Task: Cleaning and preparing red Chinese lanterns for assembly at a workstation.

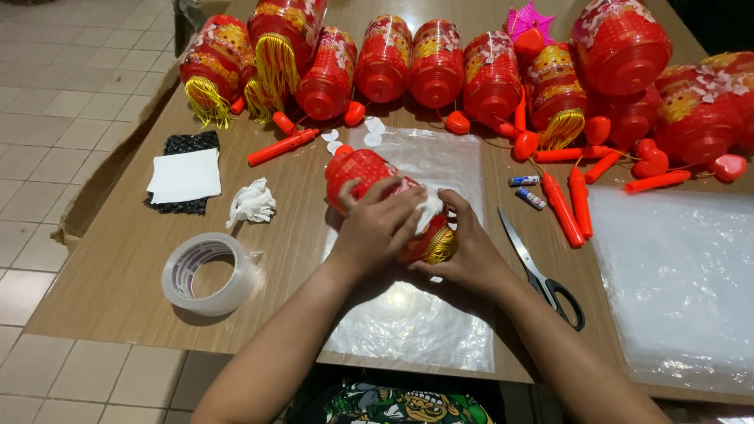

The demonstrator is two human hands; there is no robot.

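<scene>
fingers of both hands wrap one red lantern (369, 177) lying on its side on a clear bag (424, 314), mid-table. left hand (375, 228) grips the lantern body from above, fingers curled over it. right hand (463, 247) closes around the near end, where a gold fringe (440, 245) sticks out; a white wad (430, 208) sits pinched between the two hands against the lantern. whether the lantern is inside the bag or only on top of it: cannot tell.

scissors (542, 275), blades shut, lie just right of the right hand. two small batteries (526, 188) lie beyond the scissors' tip, beside loose red handles (569, 200). a second sheet of clear plastic (679, 275) covers the right side of the table.

left of the bag: crumpled white tissue (253, 202), a tape roll (210, 273) lying flat near the table edge, and a white square (185, 176) resting on a black pad (177, 206).

far edge: a row of lanterns (436, 63) on their sides, touching one another, some with yellow fringes hanging, red heart pieces (644, 161) and one more handle (283, 147) in front of them. a pink piece (528, 20) stands behind the row. table (102, 290) is brown wood over a tiled floor.
</scene>
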